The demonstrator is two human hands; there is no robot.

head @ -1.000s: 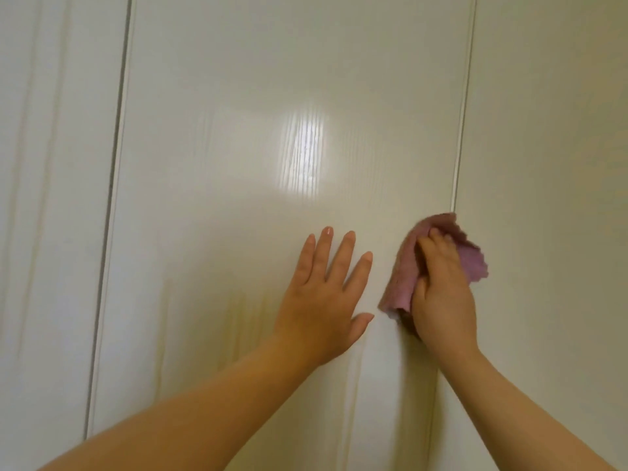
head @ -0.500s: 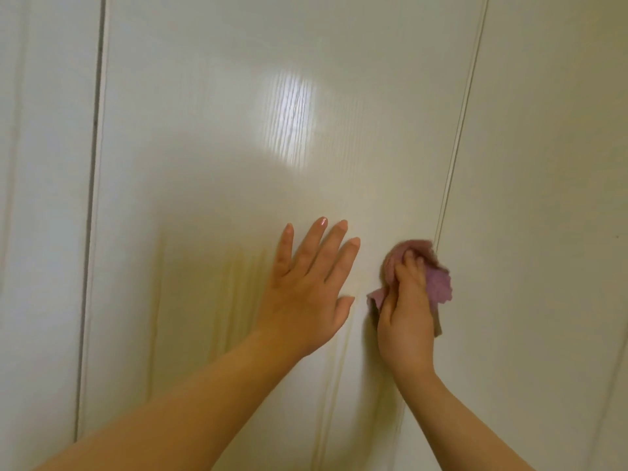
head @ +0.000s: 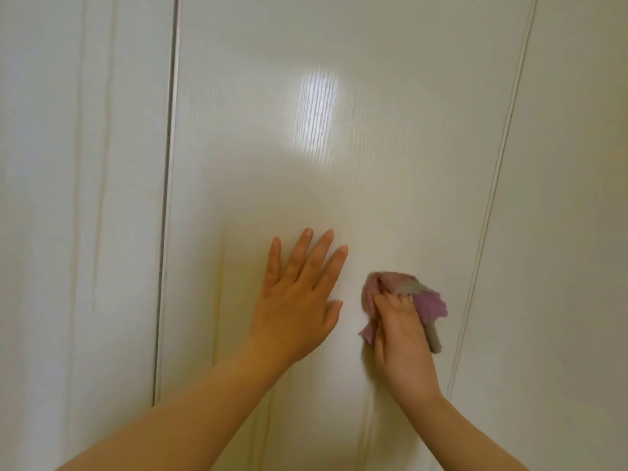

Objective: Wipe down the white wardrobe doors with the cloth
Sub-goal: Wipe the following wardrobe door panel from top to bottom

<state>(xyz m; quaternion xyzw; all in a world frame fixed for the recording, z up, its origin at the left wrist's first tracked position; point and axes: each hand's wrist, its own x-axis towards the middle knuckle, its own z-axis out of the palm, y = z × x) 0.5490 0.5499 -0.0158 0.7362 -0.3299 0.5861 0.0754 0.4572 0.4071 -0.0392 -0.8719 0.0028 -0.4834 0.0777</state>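
A glossy white wardrobe door [head: 306, 147] fills the middle of the view. My left hand [head: 299, 300] lies flat against it with straight, spread fingers. Just to its right, my right hand [head: 402, 338] grips a bunched pink cloth [head: 430, 304] and presses it onto the same door. The cloth sticks out above and to the right of my fingers; the rest is hidden under the hand.
A dark vertical gap [head: 168, 198] separates this door from the left door [head: 68, 232]. A thin seam [head: 489, 205] marks the edge to the right door [head: 560, 232]. Faint yellowish streaks run down the lower panels.
My right hand has carried the cloth down and left, off the right seam onto the middle door. My left hand stays flat on the door. The view has shifted.
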